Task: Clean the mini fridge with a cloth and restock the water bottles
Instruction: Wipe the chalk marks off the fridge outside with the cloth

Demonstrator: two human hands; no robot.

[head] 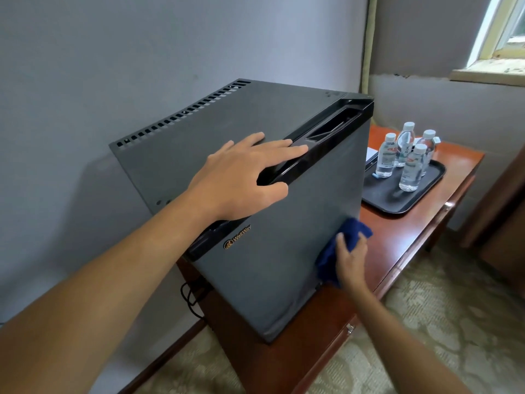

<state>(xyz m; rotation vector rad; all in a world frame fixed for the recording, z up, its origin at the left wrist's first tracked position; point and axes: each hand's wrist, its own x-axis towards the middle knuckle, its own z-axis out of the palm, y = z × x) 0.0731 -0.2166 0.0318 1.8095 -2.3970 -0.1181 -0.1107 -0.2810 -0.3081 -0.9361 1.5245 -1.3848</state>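
Observation:
A dark grey mini fridge (272,268) stands on a reddish wooden table, its door closed. My left hand (244,177) rests flat on the fridge's top front edge, fingers straight over the black handle strip and thumb on the door. My right hand (350,260) presses a blue cloth (338,251) against the right side of the door front. Several clear water bottles (412,169) with white caps stand on a black tray (392,197) to the right of the fridge.
The wooden table (409,234) has drawers with metal pulls along its front. A black power cord (190,297) hangs at the fridge's left. A grey wall is behind, a window at the top right, and patterned carpet below.

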